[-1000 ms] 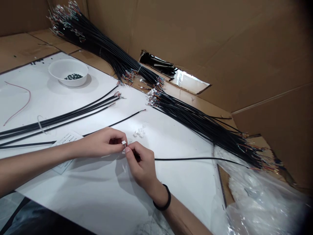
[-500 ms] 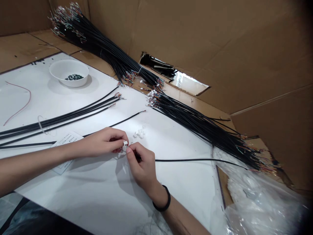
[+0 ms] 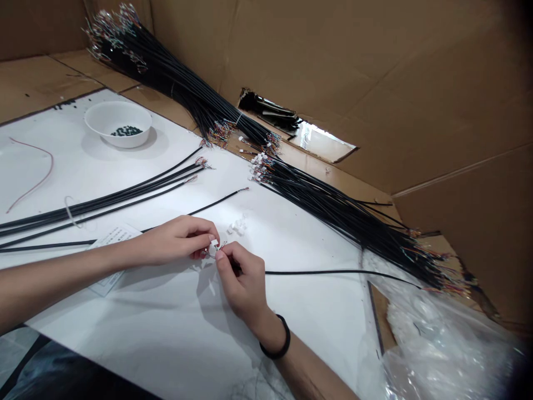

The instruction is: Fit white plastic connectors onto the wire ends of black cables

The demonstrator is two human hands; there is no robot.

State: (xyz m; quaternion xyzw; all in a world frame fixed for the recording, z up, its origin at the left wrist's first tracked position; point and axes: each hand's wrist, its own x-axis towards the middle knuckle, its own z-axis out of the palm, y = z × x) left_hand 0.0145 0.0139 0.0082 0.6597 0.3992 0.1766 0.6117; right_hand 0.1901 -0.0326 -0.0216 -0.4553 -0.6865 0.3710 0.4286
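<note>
My left hand [image 3: 189,240] pinches a small white plastic connector [image 3: 214,244] between thumb and fingers, over the white board. Right beside it, my right hand [image 3: 242,272] is closed on the end of a black cable [image 3: 328,272], its thin coloured wires showing at the fingertips by the connector. The cable runs out of my right hand toward the right. Whether a wire sits inside the connector is too small to tell. Just beyond my hands lies a little pile of loose white connectors [image 3: 237,225].
A white bowl [image 3: 94,119] holds small dark pieces. Black cables [image 3: 104,201] lie at left beside a printed label [image 3: 109,283]. Cables with white connectors [image 3: 325,200] lie at right; a large bundle [image 3: 175,78] rests at the back. Clear plastic bags [image 3: 441,344] sit at right, cardboard walls [image 3: 375,66] behind.
Both hands stay in nearly the same place, with only slight finger movement around the connector and wires. The surrounding things are unmoved.
</note>
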